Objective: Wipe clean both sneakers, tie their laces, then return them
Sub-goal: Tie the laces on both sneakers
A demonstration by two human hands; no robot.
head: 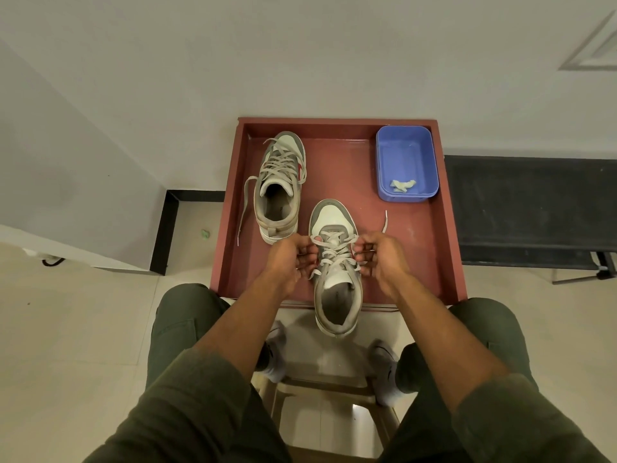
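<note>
Pinching the laces (pixel 335 252) of the near sneaker (pixel 337 279), our left hand (pixel 289 260) and right hand (pixel 380 257) close on them at the red tray's (pixel 417 248) front edge. Beyond, the far sneaker (pixel 279 185) lies unlaced, beside a blue tub (pixel 406 162).

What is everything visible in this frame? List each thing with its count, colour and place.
tray: 1, reddish-brown, centre, against the wall
near sneaker: 1, grey and white, heel hanging over the tray's near edge, laces being handled
far sneaker: 1, grey and white with red accent, tray's far left, laces loose
tub: 1, blue, tray's far right corner
crumpled wipe: 1, pale, inside the tub
stool: 1, beige, under the tray between the legs
mat: 1, dark, floor at right
small scrap: 1, green, floor at left
hands: 2, bare; left hand and right hand pinching the near sneaker's laces
legs: 2, dark green trousers, bottom
</note>
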